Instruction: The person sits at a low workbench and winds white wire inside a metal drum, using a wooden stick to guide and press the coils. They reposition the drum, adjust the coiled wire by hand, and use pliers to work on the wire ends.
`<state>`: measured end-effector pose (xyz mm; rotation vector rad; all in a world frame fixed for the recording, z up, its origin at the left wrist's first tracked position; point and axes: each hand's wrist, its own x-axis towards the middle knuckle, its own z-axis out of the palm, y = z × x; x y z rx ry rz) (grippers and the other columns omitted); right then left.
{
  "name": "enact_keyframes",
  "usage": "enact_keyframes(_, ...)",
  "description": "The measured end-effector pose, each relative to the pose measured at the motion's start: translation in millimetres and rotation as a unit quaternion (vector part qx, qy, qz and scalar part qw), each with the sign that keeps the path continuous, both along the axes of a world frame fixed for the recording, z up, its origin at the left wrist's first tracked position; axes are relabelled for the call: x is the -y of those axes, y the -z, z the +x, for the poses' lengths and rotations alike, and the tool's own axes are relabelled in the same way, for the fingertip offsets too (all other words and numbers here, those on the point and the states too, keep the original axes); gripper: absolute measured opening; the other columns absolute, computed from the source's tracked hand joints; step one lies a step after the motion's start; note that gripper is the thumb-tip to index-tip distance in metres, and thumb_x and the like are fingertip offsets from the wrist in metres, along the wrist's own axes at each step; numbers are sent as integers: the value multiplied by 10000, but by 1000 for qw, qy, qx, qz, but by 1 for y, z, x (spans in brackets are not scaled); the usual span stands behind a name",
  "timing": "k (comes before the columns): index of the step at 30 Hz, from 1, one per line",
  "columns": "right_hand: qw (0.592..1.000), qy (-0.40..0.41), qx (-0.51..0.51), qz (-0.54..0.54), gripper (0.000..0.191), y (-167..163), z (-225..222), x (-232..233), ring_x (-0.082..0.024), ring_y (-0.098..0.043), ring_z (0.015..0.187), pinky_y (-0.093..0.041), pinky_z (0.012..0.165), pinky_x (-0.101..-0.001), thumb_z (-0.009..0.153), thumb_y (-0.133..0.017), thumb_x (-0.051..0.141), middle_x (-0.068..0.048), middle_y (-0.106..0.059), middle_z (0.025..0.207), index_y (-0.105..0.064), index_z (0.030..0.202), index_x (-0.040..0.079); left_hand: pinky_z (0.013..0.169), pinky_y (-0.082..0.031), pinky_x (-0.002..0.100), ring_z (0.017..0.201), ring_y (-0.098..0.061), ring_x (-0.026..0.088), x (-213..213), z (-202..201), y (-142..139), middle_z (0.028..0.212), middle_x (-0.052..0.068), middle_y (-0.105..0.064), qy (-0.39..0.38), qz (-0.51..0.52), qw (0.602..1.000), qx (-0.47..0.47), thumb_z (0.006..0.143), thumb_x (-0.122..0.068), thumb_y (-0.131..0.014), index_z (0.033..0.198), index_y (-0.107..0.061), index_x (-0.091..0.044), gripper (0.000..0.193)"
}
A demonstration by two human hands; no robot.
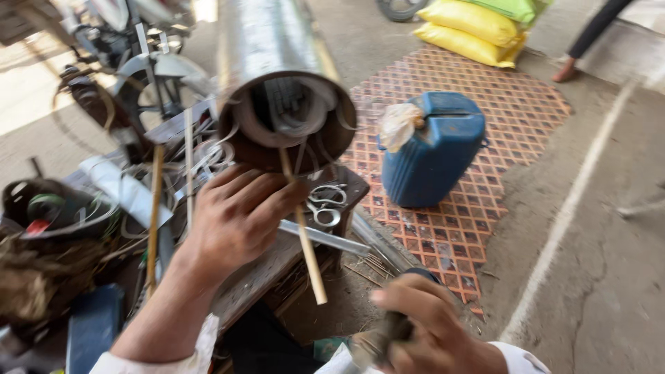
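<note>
Right hand [433, 325] around dark handle [396, 325], left hand [239, 215] under metal cylinder [284, 83]

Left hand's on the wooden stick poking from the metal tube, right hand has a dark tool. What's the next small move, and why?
Probably steady the shiny sheet-metal tube first: the left hand grips only the thin wooden stick, and the right hand holds its dark-handled tool below, apart from it.

1. The big shiny sheet-metal cylinder [277, 62] is tilting up and away, with its open dark end facing the camera and curled metal strips sitting inside it.
2. A thin pale wooden stick [305, 235] is poking out of that open end, slanting down and slightly right past the bench edge.
3. A dark, blurry tool handle [395, 325] is sitting low in the frame, and it's too smeared to make out.
</note>
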<state>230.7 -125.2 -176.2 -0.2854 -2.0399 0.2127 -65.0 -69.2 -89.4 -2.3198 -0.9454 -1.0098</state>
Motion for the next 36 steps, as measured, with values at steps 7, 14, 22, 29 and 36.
enact_keyframes(7, 995, 81, -50, -19, 659, -60, -31, -7, -118, -631, 759, -573, 644, -319, 790, -922, 145, -26, -587, 1028, -481, 1279, 124, 797, -576, 371, 940, -727, 235, 1, -4, 2, 1022, 38, -732, -3, -13, 1000, -1, 933, -146, -737, 1162, -692, -104, 237)
enact_keyframes(14, 969, 126, 13, 212, 436, -48, -32, -20, -168, -625, 839, -580, 651, -274, 937, -819, 172, -69, -535, 1162, -530, 1260, 211, 786, -570, 378, 920, -719, 244, 1, -6, 4, 1012, 50, -728, -2, -27, 1000, 3, 913, -129, -733, 1165, -696, -92, 258)
enact_keyframes(22, 981, 69, -70, 169, 544, 43, -28, -57, -183, -664, 942, -614, 717, -276, 965, -824, 265, -127, -570, 1193, -516, 1405, 357, 805, -569, 389, 943, -731, 255, 2, -4, 1, 1032, 62, -739, -13, -32, 999, 3, 895, -79, -717, 1198, -680, -95, 305)
enact_keyframes(29, 993, 87, 74, -13, 658, 115, -84, -65, -270, -679, 962, -618, 814, -430, 736, -794, 210, -130, -623, 1158, -579, 1347, 94, 842, -578, 407, 945, -735, 265, 20, -1, -4, 1062, 80, -738, -12, -38, 998, 44, 957, -134, -728, 1387, -597, -65, 455)
enact_keyframes(36, 935, 116, 326, -81, 482, 75, -154, -94, -289, -629, 1060, -563, 960, -439, 743, -842, 207, -112, -654, 1175, -704, 1187, 80, 751, -555, 373, 852, -726, 212, 34, -4, 1, 1005, 61, -751, -38, 19, 992, 116, 946, -190, -831, 1243, -648, -68, 370)
